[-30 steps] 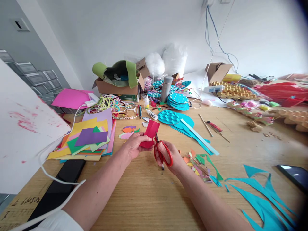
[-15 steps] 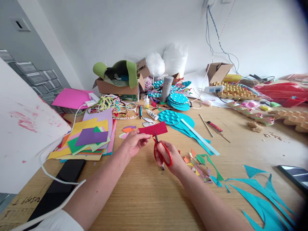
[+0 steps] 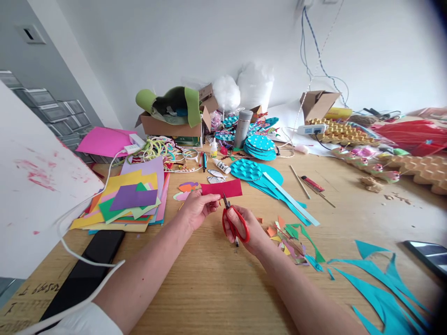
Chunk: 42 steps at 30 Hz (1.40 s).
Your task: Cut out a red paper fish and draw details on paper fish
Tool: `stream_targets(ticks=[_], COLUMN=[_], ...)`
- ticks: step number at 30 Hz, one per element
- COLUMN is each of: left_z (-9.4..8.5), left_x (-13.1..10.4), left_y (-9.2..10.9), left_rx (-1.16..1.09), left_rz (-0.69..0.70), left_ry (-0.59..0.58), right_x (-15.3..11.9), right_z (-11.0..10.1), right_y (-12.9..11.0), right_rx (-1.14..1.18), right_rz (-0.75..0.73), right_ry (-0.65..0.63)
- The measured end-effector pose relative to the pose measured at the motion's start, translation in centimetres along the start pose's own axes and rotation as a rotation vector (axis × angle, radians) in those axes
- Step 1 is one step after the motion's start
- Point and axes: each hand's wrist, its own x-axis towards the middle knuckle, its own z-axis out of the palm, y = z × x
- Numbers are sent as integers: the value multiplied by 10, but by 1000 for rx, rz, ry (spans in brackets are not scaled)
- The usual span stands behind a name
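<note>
A dark red strip of paper point(image 3: 228, 188) is pinched at its left end by my left hand point(image 3: 199, 207). My right hand point(image 3: 246, 228) is closed round the red handles of a pair of scissors point(image 3: 241, 225). The scissor blades point up and left, at the lower edge of the red strip, close to my left fingertips. Just behind my left hand lie orange, purple and pink paper cutouts point(image 3: 188, 187). To the right of my right hand is a heap of small coloured paper scraps point(image 3: 291, 237).
Stacked coloured paper point(image 3: 134, 197) and a black phone point(image 3: 94, 251) lie left. Blue paper pieces point(image 3: 370, 279) are at the front right. Behind are a blue textured disc point(image 3: 246, 170), a grey bottle point(image 3: 242, 129), a cardboard box point(image 3: 171, 126) and egg trays point(image 3: 342, 132).
The scissor blades have tipped slightly left, nearer my left fingertips, and the red strip has shifted slightly. Both hands keep their hold.
</note>
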Motion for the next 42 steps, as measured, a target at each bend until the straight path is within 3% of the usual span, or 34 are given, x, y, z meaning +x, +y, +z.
stream_targets(ticks=[15, 42], left_z=[3, 2], left_x=[-2, -2], left_y=[-1, -2], left_rx=[33, 27], left_rz=[115, 99], left_ry=[-1, -54], right_x=[-1, -3], right_z=[0, 2], right_y=[-1, -3], right_rx=[-53, -64], right_rz=[4, 6], right_ry=[-18, 0])
